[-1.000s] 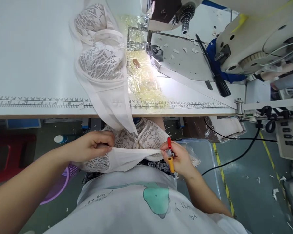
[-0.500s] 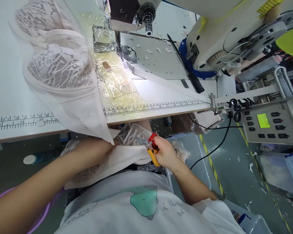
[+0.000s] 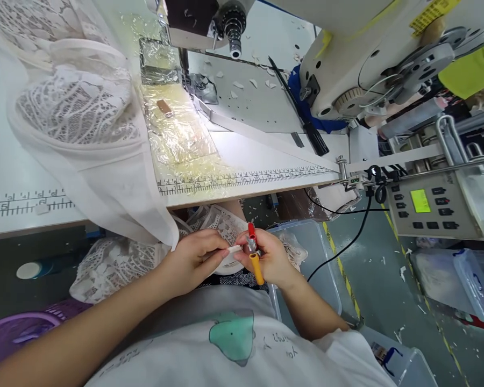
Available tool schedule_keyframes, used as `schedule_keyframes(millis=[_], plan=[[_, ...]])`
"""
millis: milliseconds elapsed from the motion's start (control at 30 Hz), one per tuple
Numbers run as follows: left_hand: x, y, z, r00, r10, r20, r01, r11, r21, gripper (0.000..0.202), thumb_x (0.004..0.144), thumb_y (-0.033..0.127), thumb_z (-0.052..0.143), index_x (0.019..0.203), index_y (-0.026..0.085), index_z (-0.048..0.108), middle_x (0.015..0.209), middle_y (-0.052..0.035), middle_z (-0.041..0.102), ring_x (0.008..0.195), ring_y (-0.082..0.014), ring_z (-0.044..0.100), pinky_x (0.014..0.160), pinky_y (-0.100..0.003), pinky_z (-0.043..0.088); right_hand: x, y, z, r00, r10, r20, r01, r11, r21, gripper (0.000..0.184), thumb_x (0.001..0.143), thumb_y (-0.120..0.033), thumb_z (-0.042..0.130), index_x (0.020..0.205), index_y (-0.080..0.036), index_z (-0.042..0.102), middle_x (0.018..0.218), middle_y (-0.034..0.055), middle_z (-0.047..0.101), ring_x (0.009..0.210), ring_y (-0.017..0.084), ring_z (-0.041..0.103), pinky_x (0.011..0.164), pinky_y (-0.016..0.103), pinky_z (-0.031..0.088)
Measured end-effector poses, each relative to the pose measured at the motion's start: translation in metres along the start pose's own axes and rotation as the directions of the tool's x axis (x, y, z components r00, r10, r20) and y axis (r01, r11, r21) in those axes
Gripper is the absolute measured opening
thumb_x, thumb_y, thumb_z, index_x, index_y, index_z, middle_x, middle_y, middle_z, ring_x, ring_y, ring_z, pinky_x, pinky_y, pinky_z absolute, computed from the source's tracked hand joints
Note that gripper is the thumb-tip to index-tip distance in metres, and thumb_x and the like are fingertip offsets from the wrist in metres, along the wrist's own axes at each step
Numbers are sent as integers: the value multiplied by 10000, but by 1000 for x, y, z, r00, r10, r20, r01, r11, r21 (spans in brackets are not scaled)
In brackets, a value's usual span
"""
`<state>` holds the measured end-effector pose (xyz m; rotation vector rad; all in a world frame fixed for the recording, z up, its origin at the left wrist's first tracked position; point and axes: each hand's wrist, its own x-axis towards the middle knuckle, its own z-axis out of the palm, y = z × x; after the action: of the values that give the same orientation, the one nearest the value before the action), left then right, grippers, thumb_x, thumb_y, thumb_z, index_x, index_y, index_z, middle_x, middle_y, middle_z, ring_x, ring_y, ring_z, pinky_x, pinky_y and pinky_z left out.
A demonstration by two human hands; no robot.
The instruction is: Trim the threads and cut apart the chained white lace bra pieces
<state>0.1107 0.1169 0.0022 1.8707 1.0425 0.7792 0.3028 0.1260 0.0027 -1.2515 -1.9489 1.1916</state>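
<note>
Between finger and thumb, my left hand point(image 3: 196, 260) pinches one end of a narrow white strip point(image 3: 234, 249) over my lap. My right hand point(image 3: 275, 259) is closed around small snips point(image 3: 255, 263) with red and orange handles. The fingertips of that hand also meet the strip's other end, and the snips' blades are mostly hidden. Behind and below both hands, a white lace bra point(image 3: 100, 269) lies across my lap, partly covered by my forearm. Another white lace bra point(image 3: 84, 118) rests on the table, one wing hanging over the front edge beside my left hand.
A sewing machine point(image 3: 334, 70) stands over the table point(image 3: 242, 150), which has a printed ruler along its edge. A black screwdriver point(image 3: 314, 137) lies beside fabric scraps. At right is a control box point(image 3: 431, 204). A clear plastic bin point(image 3: 318, 263) and purple basket point(image 3: 20, 322) sit below.
My left hand has come out from under the bra wing and moved right to meet my right hand at the strip. The snips have turned in my right hand, their blades no longer pointing left.
</note>
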Motion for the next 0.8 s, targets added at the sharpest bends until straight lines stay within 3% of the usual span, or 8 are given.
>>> schedule_keyframes(millis=[100,267,467,633,800], plan=[[-2,6,-2,1000,-20,-14,19,998,-53,204,852,154,462,760,178,643,602,23,487,544,-103,493,490,-181,374,-2,1,2,999,29,-25,-27,996,83,250,753,-432,583,792,-199,501,648,-6,516,545,125,468,528,259,431],[0,16,0,997,-74,-13,73,996,-54,153,843,166,461,793,175,605,682,2,567,625,-121,555,557,-199,435,-5,-2,8,997,50,-53,-45,994,99,279,742,-434,595,695,-206,443,624,-10,488,541,122,461,518,259,430],[-1,21,0,998,-26,-53,23,998,-65,154,853,156,433,791,200,566,827,-42,610,792,-160,594,635,-239,485,-4,-5,0,1000,13,-12,-12,996,86,363,748,-551,567,752,-206,454,674,-2,495,558,120,456,523,254,434],[-10,20,-4,992,4,-124,-11,998,-54,140,842,117,452,799,217,540,886,-30,646,818,-161,620,685,-244,491,5,7,-23,972,-212,103,228,956,-182,578,639,-762,512,756,-200,452,706,35,494,644,180,465,588,311,432],[-10,27,-12,976,-77,-205,65,996,-66,143,827,103,469,768,216,536,831,-30,645,811,-157,618,661,-230,490,5,18,-27,949,-160,273,260,885,-387,571,606,-756,557,713,-204,453,714,49,538,648,195,492,619,320,436]])
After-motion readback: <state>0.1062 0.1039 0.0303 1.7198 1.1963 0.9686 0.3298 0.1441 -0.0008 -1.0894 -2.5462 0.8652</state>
